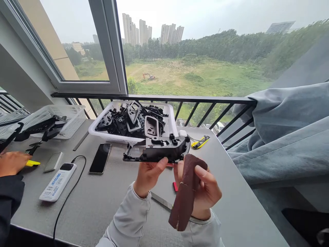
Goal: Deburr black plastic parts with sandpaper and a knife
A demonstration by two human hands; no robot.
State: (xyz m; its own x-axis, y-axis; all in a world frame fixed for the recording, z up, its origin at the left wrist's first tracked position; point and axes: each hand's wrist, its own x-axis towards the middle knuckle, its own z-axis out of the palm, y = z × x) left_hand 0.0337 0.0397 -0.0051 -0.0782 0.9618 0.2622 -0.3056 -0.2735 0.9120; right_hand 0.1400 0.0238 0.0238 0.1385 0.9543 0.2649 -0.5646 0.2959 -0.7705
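My left hand (149,176) grips a black plastic part (164,152) from below, its thumb on the near edge. The part has a long open frame on its left and a deeper moulded body on its right. In my right hand (208,188) is a folded strip of dark brown sandpaper (183,199), pinched under the thumb. The strip's top end is close to the part's right end; whether they touch I cannot tell. Some fingers of the right hand are hidden behind the sandpaper.
Behind the part stands a white basket (115,137) of black plastic parts. Around lie a yellow utility knife (200,142), a phone (100,158), a power bank (58,181) with a cable, and a metal strip (161,200). At left, another person's hand (14,163) is near another basket (73,125).
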